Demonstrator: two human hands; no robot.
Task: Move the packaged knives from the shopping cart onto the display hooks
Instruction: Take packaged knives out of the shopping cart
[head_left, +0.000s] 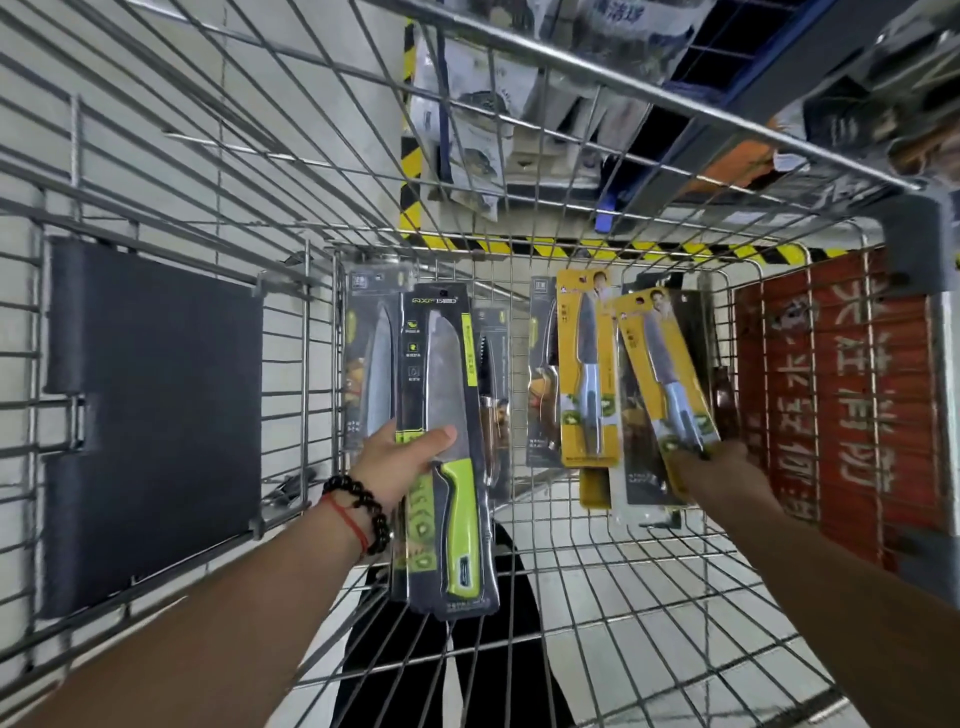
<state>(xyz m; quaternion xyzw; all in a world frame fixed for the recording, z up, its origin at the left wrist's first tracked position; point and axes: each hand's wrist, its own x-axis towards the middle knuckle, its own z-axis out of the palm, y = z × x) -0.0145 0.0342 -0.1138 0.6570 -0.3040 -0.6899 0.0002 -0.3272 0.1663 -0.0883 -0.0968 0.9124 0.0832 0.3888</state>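
Note:
I look down into a wire shopping cart (571, 566). My left hand (402, 457) grips a black package holding a wide-bladed knife with a green handle (449, 467), held upright above the cart floor. My right hand (719, 473) pinches the lower end of a yellow package with a small grey-handled knife (662, 379), tilted to the left. Several more packaged knives lean against the cart's far wall: a second yellow one (587, 374) and dark ones (369, 358) behind my left hand's package. No display hooks are in sight.
A dark plastic flap (156, 415) hangs on the cart's left side. A red panel with white characters (852, 395) covers the right end. Beyond the cart are yellow-black floor tape (519, 244), shelving with bagged goods (478, 93) and pale floor tiles.

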